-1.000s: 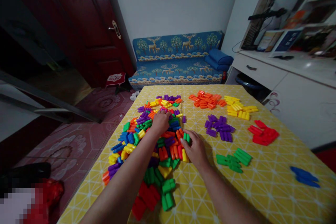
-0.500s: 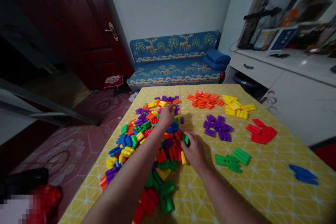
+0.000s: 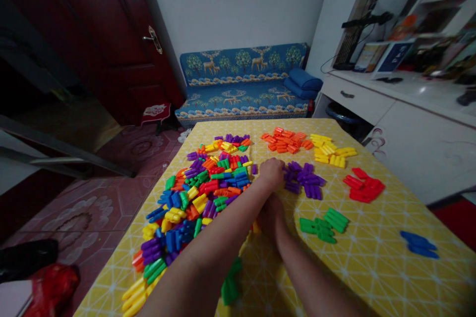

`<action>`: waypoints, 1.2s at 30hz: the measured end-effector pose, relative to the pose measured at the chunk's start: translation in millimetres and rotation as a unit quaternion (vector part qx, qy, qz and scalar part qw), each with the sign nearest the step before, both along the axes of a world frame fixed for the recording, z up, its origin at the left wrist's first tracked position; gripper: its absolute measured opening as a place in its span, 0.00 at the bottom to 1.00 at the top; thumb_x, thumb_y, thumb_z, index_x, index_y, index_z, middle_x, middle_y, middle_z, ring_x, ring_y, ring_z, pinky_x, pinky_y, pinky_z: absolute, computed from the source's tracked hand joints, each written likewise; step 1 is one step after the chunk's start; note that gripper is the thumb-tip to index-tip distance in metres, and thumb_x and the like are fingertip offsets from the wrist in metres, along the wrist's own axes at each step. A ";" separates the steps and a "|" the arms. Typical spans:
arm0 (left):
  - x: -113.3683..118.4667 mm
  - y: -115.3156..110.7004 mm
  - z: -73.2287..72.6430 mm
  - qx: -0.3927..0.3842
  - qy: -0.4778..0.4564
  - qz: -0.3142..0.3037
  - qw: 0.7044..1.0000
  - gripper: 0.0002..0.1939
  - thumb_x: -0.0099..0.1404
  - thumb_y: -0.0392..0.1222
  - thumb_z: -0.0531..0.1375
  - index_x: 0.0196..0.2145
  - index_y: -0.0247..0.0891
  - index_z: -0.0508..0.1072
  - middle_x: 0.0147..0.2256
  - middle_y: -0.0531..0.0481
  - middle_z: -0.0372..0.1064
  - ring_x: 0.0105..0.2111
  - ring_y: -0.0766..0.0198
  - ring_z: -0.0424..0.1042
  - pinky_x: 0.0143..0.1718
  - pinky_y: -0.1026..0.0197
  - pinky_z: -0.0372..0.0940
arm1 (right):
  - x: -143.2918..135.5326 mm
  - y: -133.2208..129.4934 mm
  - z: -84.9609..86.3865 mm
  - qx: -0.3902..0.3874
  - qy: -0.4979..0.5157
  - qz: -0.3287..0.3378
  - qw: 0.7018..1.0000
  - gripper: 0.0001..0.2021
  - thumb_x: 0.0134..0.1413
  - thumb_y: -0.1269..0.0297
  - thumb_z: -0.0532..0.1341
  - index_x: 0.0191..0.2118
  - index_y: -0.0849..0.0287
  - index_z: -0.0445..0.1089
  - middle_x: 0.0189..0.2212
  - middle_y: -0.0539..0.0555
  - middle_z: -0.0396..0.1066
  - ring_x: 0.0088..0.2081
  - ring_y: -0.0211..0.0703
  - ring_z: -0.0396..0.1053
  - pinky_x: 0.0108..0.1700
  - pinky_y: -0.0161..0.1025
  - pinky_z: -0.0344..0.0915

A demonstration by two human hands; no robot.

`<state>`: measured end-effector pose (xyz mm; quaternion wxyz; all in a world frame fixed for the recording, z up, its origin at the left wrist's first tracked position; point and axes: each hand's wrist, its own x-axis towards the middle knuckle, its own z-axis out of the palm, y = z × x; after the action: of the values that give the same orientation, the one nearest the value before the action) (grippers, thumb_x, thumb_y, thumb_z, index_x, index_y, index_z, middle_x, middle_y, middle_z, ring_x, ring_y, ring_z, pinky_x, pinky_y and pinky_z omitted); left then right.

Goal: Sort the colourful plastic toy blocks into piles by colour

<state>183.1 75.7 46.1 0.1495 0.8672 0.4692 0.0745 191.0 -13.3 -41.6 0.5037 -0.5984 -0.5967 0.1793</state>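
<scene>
My left hand [image 3: 272,172] reaches across to the left edge of the purple block pile [image 3: 308,178]. Its fingers are curled and face away, so what they hold is hidden. Under the left forearm, my right hand [image 3: 270,215] rests low beside the right side of the mixed heap of plastic building blocks [image 3: 203,188]; the forearm covers its fingers. A lone purple block [image 3: 254,169] lies between the heap and the left hand. Closer to me, green blocks [image 3: 231,285] show partly beneath the left arm.
Single-colour groups lie on the yellow tablecloth [image 3: 275,287]: orange blocks [image 3: 285,140], yellow blocks [image 3: 330,151], red blocks [image 3: 363,185], green blocks [image 3: 325,225] and blue blocks [image 3: 419,245]. Beyond the table stands a blue patterned sofa [image 3: 238,94]; a white cabinet [image 3: 420,131] is at the right.
My left hand has moved right, from the top of the heap to the purple pile, and its forearm now crosses over my right hand. The view has shifted slightly.
</scene>
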 end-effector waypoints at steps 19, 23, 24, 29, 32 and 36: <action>-159.4 49.6 -5.5 0.088 0.033 0.170 0.981 0.21 0.66 0.39 0.56 0.56 0.43 0.71 0.49 0.39 0.73 0.51 0.52 0.71 0.52 0.53 0.65 | -0.6 -13.9 17.7 -0.012 -0.062 -0.004 0.998 0.12 0.55 0.65 0.60 0.46 0.55 0.72 0.41 0.55 0.75 0.45 0.46 0.71 0.48 0.43 0.66; -154.4 48.8 -11.6 0.088 0.026 0.168 0.981 0.21 0.62 0.36 0.59 0.53 0.46 0.74 0.46 0.43 0.74 0.48 0.52 0.73 0.50 0.54 0.65 | -0.3 -13.9 17.5 -0.010 -0.055 0.003 0.998 0.13 0.55 0.65 0.60 0.46 0.55 0.71 0.42 0.56 0.75 0.46 0.47 0.71 0.49 0.43 0.66; -153.9 47.3 -11.1 0.091 0.018 0.168 0.981 0.21 0.61 0.35 0.59 0.52 0.47 0.74 0.46 0.43 0.74 0.48 0.53 0.73 0.50 0.55 0.65 | -0.4 -14.0 18.0 -0.011 -0.054 0.002 0.998 0.12 0.55 0.65 0.60 0.46 0.56 0.71 0.42 0.56 0.75 0.46 0.47 0.70 0.49 0.44 0.66; -149.5 29.7 0.4 0.113 -0.070 0.136 0.982 0.20 0.62 0.34 0.59 0.51 0.44 0.75 0.49 0.46 0.73 0.49 0.58 0.72 0.52 0.59 0.65 | -0.9 -14.9 21.2 -0.009 -0.049 0.003 0.999 0.12 0.54 0.64 0.60 0.45 0.56 0.72 0.42 0.56 0.75 0.45 0.47 0.71 0.48 0.44 0.67; -143.9 12.2 4.4 0.062 -0.235 0.065 0.968 0.19 0.59 0.32 0.61 0.49 0.40 0.76 0.48 0.46 0.74 0.48 0.58 0.72 0.53 0.58 0.66 | -0.9 -15.8 20.1 -0.012 -0.035 -0.007 0.999 0.12 0.54 0.62 0.60 0.44 0.57 0.73 0.41 0.57 0.76 0.44 0.49 0.72 0.47 0.45 0.68; -140.9 -14.1 -0.1 -0.093 -0.392 -0.005 0.915 0.21 0.60 0.32 0.61 0.52 0.37 0.74 0.50 0.45 0.74 0.50 0.57 0.72 0.53 0.56 0.68 | -0.8 -16.8 16.9 -0.019 0.035 -0.022 0.999 0.19 0.56 0.59 0.59 0.51 0.59 0.69 0.44 0.59 0.75 0.46 0.50 0.73 0.48 0.47 0.68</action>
<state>42.3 61.7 46.0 0.4017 0.7532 0.3731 0.3636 190.2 -30.0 -24.7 0.5169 -0.6141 -0.5620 0.1999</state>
